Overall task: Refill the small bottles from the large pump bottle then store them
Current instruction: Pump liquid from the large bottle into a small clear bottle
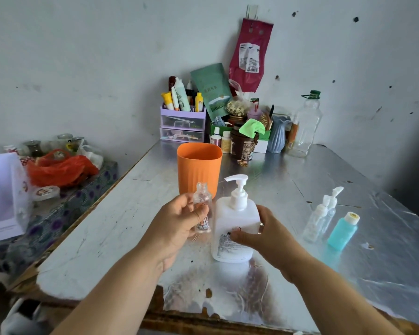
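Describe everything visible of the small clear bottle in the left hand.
The small clear bottle is see-through, plastic by its look, with a round body, a threaded neck and no cap. It looks empty. A small printed picture sits low on its front. It is roughly upright, gripped by the left hand, whose thumb crosses its front. It sits just left of the white pump bottle and in front of the orange cup.

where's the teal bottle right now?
Head view, right side of the table: the teal bottle stands just right of the two small clear bottles, well right of the large pump bottle that the right hand holds.
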The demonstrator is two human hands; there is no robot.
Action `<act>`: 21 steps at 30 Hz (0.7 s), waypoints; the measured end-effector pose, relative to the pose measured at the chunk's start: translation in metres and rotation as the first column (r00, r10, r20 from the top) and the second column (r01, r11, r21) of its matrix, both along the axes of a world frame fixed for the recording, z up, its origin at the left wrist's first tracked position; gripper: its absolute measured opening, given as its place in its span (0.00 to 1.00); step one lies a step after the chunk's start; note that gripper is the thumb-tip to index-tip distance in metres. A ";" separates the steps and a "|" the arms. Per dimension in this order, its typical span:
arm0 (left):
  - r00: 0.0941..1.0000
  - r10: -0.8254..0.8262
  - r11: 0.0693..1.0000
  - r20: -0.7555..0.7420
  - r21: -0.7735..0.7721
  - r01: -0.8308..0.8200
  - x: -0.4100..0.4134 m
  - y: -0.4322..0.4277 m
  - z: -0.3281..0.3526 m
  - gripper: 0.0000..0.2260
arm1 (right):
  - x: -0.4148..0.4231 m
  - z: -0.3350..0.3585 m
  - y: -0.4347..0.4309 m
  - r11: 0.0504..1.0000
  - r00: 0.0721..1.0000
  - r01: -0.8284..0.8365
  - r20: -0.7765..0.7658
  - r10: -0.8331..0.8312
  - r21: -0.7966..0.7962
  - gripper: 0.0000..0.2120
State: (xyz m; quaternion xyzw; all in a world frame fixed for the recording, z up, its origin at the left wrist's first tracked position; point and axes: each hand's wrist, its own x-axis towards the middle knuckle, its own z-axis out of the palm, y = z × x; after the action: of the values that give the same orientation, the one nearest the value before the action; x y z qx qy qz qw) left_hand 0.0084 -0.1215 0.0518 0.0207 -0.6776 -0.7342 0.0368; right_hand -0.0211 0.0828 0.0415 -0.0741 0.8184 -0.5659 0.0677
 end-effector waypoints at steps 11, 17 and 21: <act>0.982 0.187 0.979 0.013 -0.084 -0.186 0.004 -0.024 -0.037 0.18 | -0.009 0.001 -0.030 0.994 0.995 0.089 -0.053 -0.086 0.060 0.33; 0.974 0.224 0.968 0.047 -0.124 -0.217 0.007 -0.030 -0.056 0.22 | -0.019 -0.005 -0.054 0.981 0.988 0.152 -0.049 -0.147 0.118 0.32; 0.977 0.195 0.978 0.084 -0.087 -0.188 0.010 -0.029 -0.067 0.29 | -0.028 -0.014 -0.066 0.973 0.985 0.168 -0.055 -0.162 0.160 0.32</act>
State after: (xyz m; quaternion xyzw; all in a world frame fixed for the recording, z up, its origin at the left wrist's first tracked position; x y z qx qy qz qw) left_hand 0.0181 -0.1502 -0.0148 0.1184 -0.7018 -0.6982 0.0768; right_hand -0.0495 0.0165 0.0278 -0.0118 0.8667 -0.4986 0.0093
